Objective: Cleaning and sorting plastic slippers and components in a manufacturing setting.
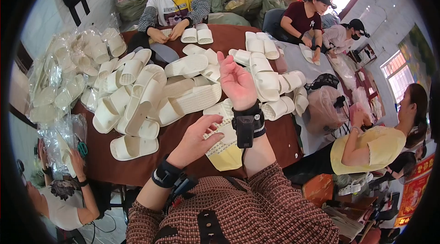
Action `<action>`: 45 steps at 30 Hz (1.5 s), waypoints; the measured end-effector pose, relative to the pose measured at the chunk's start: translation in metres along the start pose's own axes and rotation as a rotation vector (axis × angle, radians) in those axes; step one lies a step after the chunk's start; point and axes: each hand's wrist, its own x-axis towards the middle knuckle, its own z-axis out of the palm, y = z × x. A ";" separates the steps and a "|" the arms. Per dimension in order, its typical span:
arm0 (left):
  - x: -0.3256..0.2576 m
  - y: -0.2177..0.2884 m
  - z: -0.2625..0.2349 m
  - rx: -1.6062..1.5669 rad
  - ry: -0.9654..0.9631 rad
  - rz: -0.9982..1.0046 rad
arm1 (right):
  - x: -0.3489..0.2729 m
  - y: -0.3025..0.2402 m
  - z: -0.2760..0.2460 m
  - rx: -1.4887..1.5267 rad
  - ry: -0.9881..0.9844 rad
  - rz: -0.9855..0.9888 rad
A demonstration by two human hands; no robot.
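My left hand (pixel 195 139) hovers at the left edge of a yellow-backed sheet (pixel 225 161) with rows of small pale labels, its thumb and fingers apart. I cannot tell whether the fingertips touch the sheet. My right hand (pixel 237 83) is raised above the pile, palm turned up, with loosely curled fingers and nothing visible in it. White slippers lie around both hands: a sole-up slipper (pixel 195 99) left of my right wrist, and a slipper (pixel 265 83) just right of my right hand. A single slipper (pixel 134 147) rests near the table's front edge.
A heap of bagged slippers (pixel 59 69) covers the left of the brown-covered table (pixel 103 157). Across it, a co-worker's hands (pixel 169 33) work beside a slipper pair (pixel 197 34). A person in yellow (pixel 371 150) sits at right, near a pink plastic bag (pixel 325 108).
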 end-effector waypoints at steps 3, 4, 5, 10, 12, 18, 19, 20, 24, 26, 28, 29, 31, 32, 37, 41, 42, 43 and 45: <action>0.004 0.005 0.010 0.023 -0.020 0.033 | 0.000 0.008 -0.001 0.159 0.010 0.112; 0.005 0.004 0.015 0.058 0.000 0.063 | 0.001 0.009 -0.002 0.188 0.004 0.122; 0.006 0.001 0.020 0.093 0.021 0.093 | 0.001 0.011 -0.003 0.218 -0.001 0.133; 0.000 -0.021 0.037 0.208 0.137 0.246 | 0.003 0.015 -0.004 0.285 0.042 0.131; -0.003 -0.019 0.040 0.249 0.204 0.270 | 0.003 0.015 -0.006 0.292 0.045 0.128; -0.004 -0.024 0.049 0.616 0.358 0.426 | 0.006 0.016 -0.018 0.267 0.088 0.118; -0.004 -0.024 0.050 0.616 0.357 0.426 | 0.006 0.016 -0.019 0.273 0.114 0.113; -0.005 -0.023 0.050 0.643 0.365 0.427 | 0.005 0.016 -0.020 0.279 0.141 0.108; -0.003 -0.021 0.054 0.673 0.386 0.451 | 0.005 0.010 -0.026 0.279 0.104 0.106; -0.004 -0.024 0.056 0.654 0.391 0.449 | 0.004 0.009 -0.027 0.265 0.125 0.057; -0.004 -0.026 0.061 0.636 0.390 0.453 | 0.007 0.004 -0.031 0.254 0.094 0.053; -0.004 -0.027 0.064 0.579 0.400 0.426 | 0.008 0.002 -0.034 0.240 0.067 0.051; -0.003 -0.030 0.066 0.521 0.407 0.399 | 0.008 0.003 -0.035 0.227 0.068 0.018; -0.004 -0.032 0.065 0.494 0.375 0.382 | 0.008 0.004 -0.035 0.212 0.072 -0.012; -0.006 -0.029 0.058 0.485 0.225 0.421 | 0.004 0.010 -0.033 0.011 0.127 -0.243; -0.013 -0.026 0.051 0.457 0.102 0.489 | -0.003 0.019 -0.023 -0.426 0.093 -0.630; -0.015 -0.024 0.050 0.453 0.093 0.481 | -0.004 0.025 -0.020 -0.429 0.093 -0.628; -0.014 -0.024 0.050 0.451 0.096 0.480 | -0.005 0.032 -0.017 -0.608 0.073 -0.758; -0.013 -0.023 0.049 0.393 0.117 0.485 | -0.006 0.035 -0.015 -0.793 0.051 -0.884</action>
